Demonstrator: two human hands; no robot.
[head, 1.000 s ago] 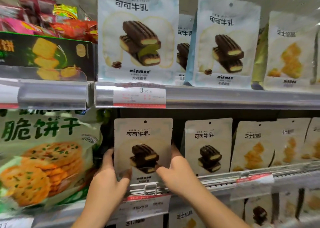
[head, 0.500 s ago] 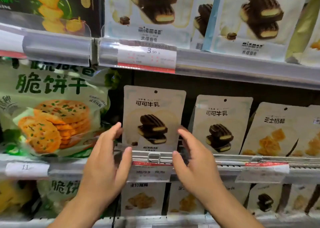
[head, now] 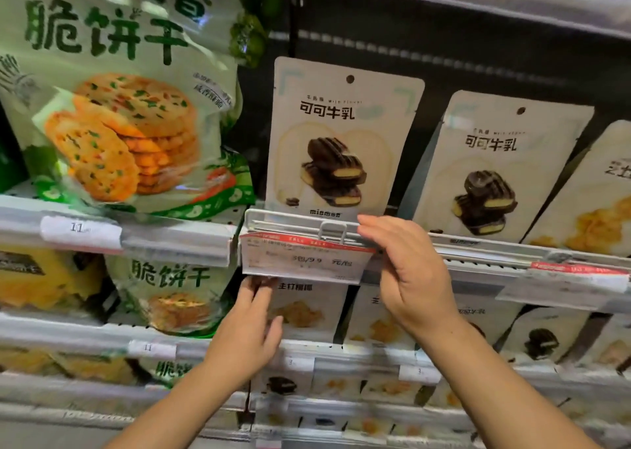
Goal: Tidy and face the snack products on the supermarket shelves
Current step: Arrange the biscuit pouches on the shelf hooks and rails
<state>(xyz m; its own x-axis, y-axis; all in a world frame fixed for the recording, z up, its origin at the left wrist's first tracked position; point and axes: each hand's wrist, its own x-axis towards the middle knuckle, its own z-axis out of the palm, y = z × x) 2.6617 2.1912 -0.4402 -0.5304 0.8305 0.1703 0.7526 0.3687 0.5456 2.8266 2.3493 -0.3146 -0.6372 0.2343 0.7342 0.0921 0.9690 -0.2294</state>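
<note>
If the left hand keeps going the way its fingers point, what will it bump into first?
Probably the hanging price tag: the left hand points up, fingertips just under the tag's bottom edge. Depth is unclear, so it might slip behind it.

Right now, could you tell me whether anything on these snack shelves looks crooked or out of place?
Yes. The white cocoa-milk biscuit pouch on the right leans to the right, while its twin white pouch beside it stands nearly upright and faces front. The red-and-white price tag on the wire rail hangs slightly tilted. Nothing looks spilled or torn.
</note>
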